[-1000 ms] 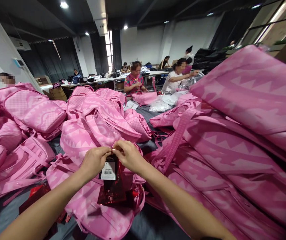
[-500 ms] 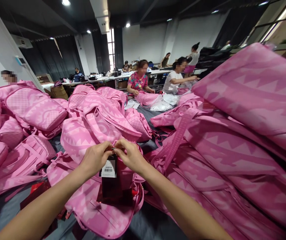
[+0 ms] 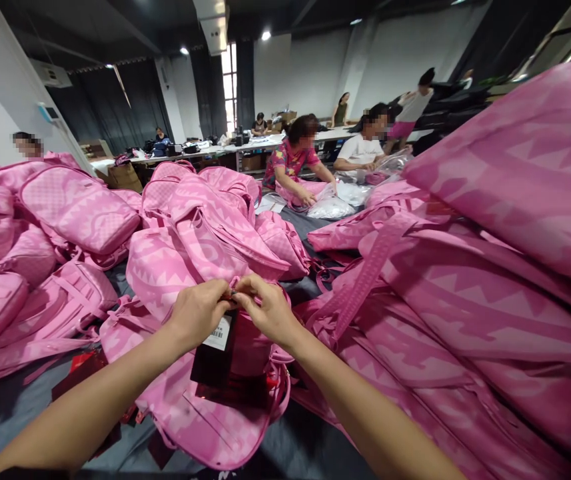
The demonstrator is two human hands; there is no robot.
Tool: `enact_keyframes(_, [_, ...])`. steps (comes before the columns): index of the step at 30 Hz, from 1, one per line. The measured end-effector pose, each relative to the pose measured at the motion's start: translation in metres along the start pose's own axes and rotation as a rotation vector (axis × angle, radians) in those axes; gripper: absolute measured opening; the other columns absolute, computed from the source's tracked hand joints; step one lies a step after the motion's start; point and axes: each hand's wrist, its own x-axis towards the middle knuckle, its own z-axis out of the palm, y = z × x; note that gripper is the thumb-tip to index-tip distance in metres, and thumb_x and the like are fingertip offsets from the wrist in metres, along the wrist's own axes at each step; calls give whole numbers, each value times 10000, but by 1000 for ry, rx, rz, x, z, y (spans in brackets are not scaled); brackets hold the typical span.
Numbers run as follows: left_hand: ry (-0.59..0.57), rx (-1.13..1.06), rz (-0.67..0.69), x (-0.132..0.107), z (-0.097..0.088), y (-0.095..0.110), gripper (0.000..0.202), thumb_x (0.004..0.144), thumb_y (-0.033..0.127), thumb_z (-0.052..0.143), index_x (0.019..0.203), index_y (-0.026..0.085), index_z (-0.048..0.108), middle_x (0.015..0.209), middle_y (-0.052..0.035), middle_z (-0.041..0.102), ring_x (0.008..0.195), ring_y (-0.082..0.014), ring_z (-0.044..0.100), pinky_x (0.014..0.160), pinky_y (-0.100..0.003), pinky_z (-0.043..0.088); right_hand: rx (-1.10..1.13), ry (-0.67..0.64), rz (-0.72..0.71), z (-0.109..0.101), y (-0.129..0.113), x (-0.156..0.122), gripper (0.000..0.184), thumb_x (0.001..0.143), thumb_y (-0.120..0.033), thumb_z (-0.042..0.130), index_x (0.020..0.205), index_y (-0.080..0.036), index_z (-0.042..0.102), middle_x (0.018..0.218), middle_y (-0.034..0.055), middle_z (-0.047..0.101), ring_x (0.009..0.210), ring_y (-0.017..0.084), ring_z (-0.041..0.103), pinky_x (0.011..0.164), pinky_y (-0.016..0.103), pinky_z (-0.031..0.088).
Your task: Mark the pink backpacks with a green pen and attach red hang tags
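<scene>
A pink patterned backpack (image 3: 200, 420) lies in front of me on the dark grey table (image 3: 310, 230). My left hand (image 3: 198, 312) and my right hand (image 3: 268, 310) meet at its top, both closed in a pinch on the fastening of a dark red hang tag (image 3: 215, 360). The tag carries a white barcode label and hangs tilted below my fingers. What the fingertips pinch is too small to make out.
Piles of pink backpacks (image 3: 70, 213) fill the left, centre and right (image 3: 490, 267) of the table. Loose red tags (image 3: 72, 373) lie at lower left. Across the table two seated people (image 3: 295, 157) handle bags and clear plastic wrap (image 3: 330, 208); others work further back.
The hang tag has swung from hanging straight to tilted to the left. Both hands stay pinched at the bag's top. My head has dropped and moved in slightly. The person opposite has leaned forward.
</scene>
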Motion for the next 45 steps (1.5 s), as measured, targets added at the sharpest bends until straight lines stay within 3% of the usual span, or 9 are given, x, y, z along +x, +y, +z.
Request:
enact_keyframes(7, [32,10,1,6,-2,-3,47,896,207,636,860,191,662,847,-5,727,777,-165,684,659,-246,444,9,12,10,-3,-2,1,36,903,-222,566,880,-195,571,759,5,641,676,136,604,645,240,465])
enact_keyframes(11, [-58,-119,36,8,-4,-6,105,907,179,611,973,228,677,940,21,742,821,-148,693,699,-237,473,35,25,27,-4,-3,1,63,910,-253,568,891,-195,579,789,14,647,684,138,606,644,245,476])
enact_keyframes(15, [10,15,71,7,-5,-6,62,905,182,609,885,189,668,881,-6,731,798,-168,689,663,-254,456,37,22,17,-4,-3,1,63,915,-248,558,886,-197,582,757,8,633,666,136,599,635,247,474])
enact_keyframes(20, [-85,-73,92,7,-7,-8,145,909,170,612,1029,223,674,942,12,740,826,-153,694,688,-240,472,45,28,15,-2,-2,0,57,919,-247,574,909,-193,587,801,15,653,695,137,615,653,249,487])
enact_keyframes(24, [-20,23,64,8,-9,-7,54,895,182,623,914,185,673,890,-10,729,824,-166,684,678,-247,462,54,19,34,0,-2,-1,74,923,-260,565,912,-192,592,786,15,646,700,143,617,648,255,489])
enact_keyframes(29, [-136,-80,61,8,-9,-4,98,922,188,595,972,204,678,906,9,729,829,-152,679,687,-236,468,87,43,86,2,-4,-2,75,914,-271,589,913,-195,590,792,7,637,699,135,612,668,260,496])
enact_keyframes(34, [55,5,113,3,-6,-8,55,889,167,628,925,168,670,882,-16,726,792,-175,685,653,-265,472,109,62,120,8,-9,-5,84,913,-275,559,912,-193,576,791,11,630,717,141,618,678,268,503])
enact_keyframes(42, [39,10,121,2,-6,-10,42,884,170,640,918,182,663,877,4,733,801,-155,687,652,-251,472,115,124,163,13,-10,-9,86,878,-279,598,895,-197,580,786,1,639,702,141,629,662,265,505])
enact_keyframes(45, [-54,-31,119,4,-6,-9,57,907,198,629,954,197,660,905,21,734,823,-150,686,646,-244,453,122,153,208,14,-9,-11,129,860,-308,640,896,-199,581,786,-2,650,695,146,638,645,267,510])
